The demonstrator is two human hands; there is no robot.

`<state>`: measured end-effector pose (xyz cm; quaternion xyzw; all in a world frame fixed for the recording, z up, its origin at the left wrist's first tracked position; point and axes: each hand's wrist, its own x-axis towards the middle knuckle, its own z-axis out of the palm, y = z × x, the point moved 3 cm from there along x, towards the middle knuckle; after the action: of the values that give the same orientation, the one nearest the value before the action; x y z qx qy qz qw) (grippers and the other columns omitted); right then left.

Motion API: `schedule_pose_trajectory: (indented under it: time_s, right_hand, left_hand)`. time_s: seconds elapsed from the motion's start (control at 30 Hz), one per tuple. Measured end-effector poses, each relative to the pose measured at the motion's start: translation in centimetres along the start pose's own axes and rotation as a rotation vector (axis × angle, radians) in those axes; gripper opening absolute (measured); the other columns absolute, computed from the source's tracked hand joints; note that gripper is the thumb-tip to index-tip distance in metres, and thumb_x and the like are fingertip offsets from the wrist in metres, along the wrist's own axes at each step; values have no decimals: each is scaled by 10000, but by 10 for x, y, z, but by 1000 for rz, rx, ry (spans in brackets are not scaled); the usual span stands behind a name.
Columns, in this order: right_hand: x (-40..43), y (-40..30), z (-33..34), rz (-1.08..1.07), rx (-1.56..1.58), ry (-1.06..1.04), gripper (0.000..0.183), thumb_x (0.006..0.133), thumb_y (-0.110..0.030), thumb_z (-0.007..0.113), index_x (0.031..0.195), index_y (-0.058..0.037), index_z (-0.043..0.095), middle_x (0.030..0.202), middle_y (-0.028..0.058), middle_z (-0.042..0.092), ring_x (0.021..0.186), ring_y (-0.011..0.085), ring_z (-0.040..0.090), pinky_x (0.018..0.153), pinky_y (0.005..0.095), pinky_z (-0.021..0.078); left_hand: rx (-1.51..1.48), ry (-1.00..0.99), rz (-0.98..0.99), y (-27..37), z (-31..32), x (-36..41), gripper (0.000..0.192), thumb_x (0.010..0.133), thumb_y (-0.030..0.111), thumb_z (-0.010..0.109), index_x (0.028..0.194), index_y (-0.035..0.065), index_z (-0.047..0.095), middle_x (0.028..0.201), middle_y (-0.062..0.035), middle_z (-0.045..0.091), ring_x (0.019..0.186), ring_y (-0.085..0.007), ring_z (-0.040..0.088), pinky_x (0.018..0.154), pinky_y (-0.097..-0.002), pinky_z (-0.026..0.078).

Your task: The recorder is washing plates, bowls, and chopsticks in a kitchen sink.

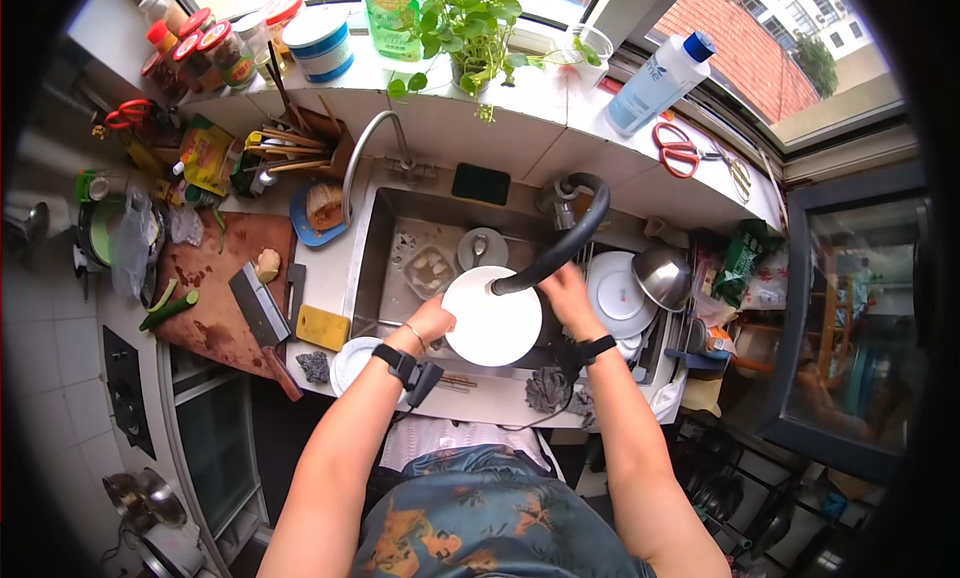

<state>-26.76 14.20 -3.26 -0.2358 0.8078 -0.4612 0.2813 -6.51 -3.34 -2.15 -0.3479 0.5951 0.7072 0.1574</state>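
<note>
My left hand [429,321] grips the left rim of a white plate [493,330] over the stainless steel sink [365,259]. A black flexible faucet hose [551,259] arches over, its end above the plate. My right hand [564,289] is beside the hose, right of the plate; its fingers are partly behind the hose, so what they touch is hidden. In the sink lie a small dish [491,242] with a spoon [478,248] and a clear plastic container [429,272] with pale pieces. Another white plate [349,364] rests on the front counter edge, below my left wrist.
Left are a cutting board [214,338] with a cleaver [259,304], and a yellow sponge [322,327]. At right, a rack holds plates [619,289] and a metal bowl [662,278]. A grey cloth [547,389] lies in front. A curved metal faucet [364,147] rises behind.
</note>
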Motion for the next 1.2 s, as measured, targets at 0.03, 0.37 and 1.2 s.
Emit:
schedule_pose_trajectory:
  time_s: [0.03, 0.37, 1.2]
  right_hand:
    - [9, -28, -7, -48, -251, 136, 438, 729, -175, 654, 1099, 10, 509, 993, 163, 512, 931, 263, 504, 830, 347, 412]
    - [35, -74, -33, -170, -1070, 239, 615, 669, -118, 568, 1244, 22, 400, 1305, 148, 370, 1281, 380, 222, 1072, 504, 143]
    - [-57, -34, 116, 629, 834, -189, 416, 729, -116, 498, 1137, -45, 471, 963, 83, 559, 892, 211, 561, 792, 328, 471]
  left_hand:
    - [-6, 31, -18, -12, -5, -6, 397, 615, -56, 458, 1000, -76, 550, 855, -150, 621, 774, -207, 577, 671, -286, 465]
    - [-199, 423, -96, -30, 4, -24, 443, 694, -57, 428, 1135, -97, 438, 1022, -218, 580, 964, -276, 577, 819, -302, 454]
    - [-468, 580, -199, -83, -6, -21, 389, 809, 165, 543, 1046, -141, 508, 978, -195, 606, 885, -260, 604, 723, -326, 471]
